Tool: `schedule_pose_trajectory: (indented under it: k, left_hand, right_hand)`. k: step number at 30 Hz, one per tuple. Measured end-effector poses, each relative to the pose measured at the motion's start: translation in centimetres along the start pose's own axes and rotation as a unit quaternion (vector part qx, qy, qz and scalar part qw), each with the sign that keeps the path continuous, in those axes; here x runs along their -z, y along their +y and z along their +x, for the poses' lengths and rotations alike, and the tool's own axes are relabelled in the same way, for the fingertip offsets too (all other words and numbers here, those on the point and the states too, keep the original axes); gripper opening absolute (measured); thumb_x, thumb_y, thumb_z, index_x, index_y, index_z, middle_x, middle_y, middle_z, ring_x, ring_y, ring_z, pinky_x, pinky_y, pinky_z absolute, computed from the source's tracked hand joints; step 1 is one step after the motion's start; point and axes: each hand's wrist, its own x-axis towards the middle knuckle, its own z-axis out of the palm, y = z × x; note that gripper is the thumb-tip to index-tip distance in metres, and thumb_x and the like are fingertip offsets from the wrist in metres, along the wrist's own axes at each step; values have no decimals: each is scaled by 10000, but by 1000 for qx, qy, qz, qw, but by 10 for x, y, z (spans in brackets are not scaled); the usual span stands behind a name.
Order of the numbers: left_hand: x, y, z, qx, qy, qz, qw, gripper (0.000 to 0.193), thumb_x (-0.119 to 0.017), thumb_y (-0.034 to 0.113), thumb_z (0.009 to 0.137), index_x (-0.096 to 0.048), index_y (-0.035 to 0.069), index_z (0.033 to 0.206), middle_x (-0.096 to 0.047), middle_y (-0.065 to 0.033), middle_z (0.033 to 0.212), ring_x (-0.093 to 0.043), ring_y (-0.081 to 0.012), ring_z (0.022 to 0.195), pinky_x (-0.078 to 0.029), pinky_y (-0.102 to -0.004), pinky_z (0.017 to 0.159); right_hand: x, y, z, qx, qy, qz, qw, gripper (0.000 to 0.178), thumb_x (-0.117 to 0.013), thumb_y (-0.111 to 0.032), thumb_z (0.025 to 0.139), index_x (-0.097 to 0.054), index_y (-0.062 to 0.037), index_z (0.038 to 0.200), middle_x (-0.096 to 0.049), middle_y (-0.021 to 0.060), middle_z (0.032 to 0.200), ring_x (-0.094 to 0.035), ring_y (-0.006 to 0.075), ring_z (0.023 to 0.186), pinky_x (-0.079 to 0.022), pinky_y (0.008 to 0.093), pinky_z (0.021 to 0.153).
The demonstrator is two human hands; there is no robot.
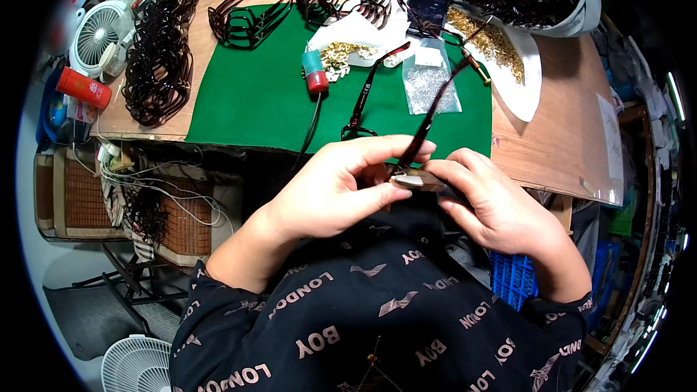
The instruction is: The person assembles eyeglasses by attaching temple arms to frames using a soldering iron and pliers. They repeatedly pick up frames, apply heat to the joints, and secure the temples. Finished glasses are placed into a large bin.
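Note:
Near the table's front edge, my left hand [330, 189] is closed on a dark brown pair of glasses [433, 105], one temple arm pointing up and away. My right hand [494, 203] grips a small metal tool [412, 181] whose blunt end meets the glasses by my left thumb; its kind is mostly hidden by my fingers. Just beyond my left hand stands another dark temple arm [361, 98] with a rim at its base; I cannot tell whether it belongs to the same pair. The green mat [254, 101] lies behind both hands.
On the mat are a teal-and-red corded tool [314, 72], a bag of tiny metal parts [432, 91] and gold-coloured pieces [341, 58] on white wrapping. Several glasses frames [250, 25] stand behind. Piled dark frames [160, 58], a fan [100, 36] and a large sack [581, 0] flank them.

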Motion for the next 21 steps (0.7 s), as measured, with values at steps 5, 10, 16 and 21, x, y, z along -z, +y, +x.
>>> schedule_pose_trajectory:
  k: [5, 10, 16, 21]
  left_hand:
    - [3, -1, -2, -39, 4, 111, 993, 455, -576, -101, 775, -510, -12, 1216, -575, -100, 1159, -597, -124, 921, -507, -231, 730]
    - [1, 4, -3, -49, 3, 163, 985, 426, -589, -93, 769, -528, -21, 1185, -570, -117, 1157, -598, -155, 971, -510, -250, 775]
    - [-3, 0, -2, -47, 7, 178, 983, 432, -598, -88, 765, -525, -21, 1185, -581, -112, 1120, -593, -163, 991, -499, -256, 804]
    - [-2, 7, -3, -28, 1, 148, 989, 477, -580, -93, 776, -478, -13, 1236, -566, -115, 1151, -575, -170, 1026, -476, -278, 858]
  right_hand:
    - [1, -5, 6, 9, -11, -88, 996, 361, -597, -97, 784, -489, -42, 1124, -492, 145, 888, -516, 315, 849, -426, 405, 743]
    - [-10, -2, 7, -13, 13, -108, 994, 259, -650, -173, 762, -527, -40, 947, -524, 129, 796, -547, 316, 772, -450, 410, 681]
    - [-14, 5, 7, -32, -6, -111, 993, 240, -655, -192, 762, -538, -33, 899, -530, 126, 788, -551, 317, 764, -453, 412, 673]
    - [-6, 7, 7, 19, -5, -25, 999, 270, -621, -133, 783, -517, -18, 1003, -515, 149, 866, -530, 318, 842, -439, 410, 734]
